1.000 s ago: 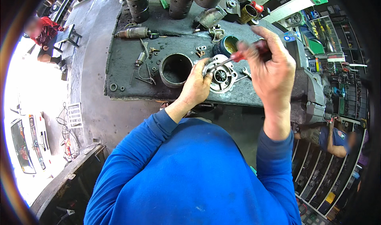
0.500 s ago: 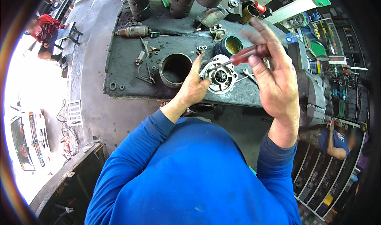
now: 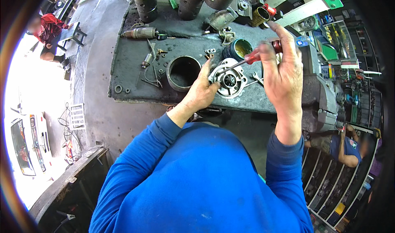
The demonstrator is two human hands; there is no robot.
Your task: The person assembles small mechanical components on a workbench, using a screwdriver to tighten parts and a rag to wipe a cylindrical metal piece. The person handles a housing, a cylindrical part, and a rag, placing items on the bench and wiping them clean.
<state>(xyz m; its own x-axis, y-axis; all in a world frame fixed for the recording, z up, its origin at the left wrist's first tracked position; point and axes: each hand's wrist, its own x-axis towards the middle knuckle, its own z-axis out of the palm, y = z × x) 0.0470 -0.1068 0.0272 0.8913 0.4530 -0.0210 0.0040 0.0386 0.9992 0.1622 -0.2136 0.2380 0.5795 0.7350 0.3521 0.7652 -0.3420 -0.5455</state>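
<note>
My left hand [image 3: 199, 94] grips the left edge of a round silver metal motor end cover [image 3: 237, 90] on the workbench, with its thumb on the rim and its index finger stretched along the side. A small toothed shaft shows in the cover's centre. In my right hand [image 3: 284, 78] is a screwdriver [image 3: 252, 58] with a red handle, held between thumb and fingers, the index finger raised. Its blade slants down leftward to the upper left of the cover. Beside my left hand stands a dark open metal cylinder [image 3: 174, 85]. An open tin [image 3: 231, 51] sits just beyond the cover.
Across the dark workbench [image 3: 140, 94] lie an armature [image 3: 140, 32], a solenoid-like part with wires [image 3: 147, 60], washers [image 3: 118, 89] and a wrench [image 3: 257, 77]. More cylinders [image 3: 190, 9] stand at the back. One person [image 3: 46, 32] is far left; another [image 3: 345, 148] is at right.
My right hand has shifted slightly left and its fingers have turned around the screwdriver handle. The left hand keeps its hold on the end cover.
</note>
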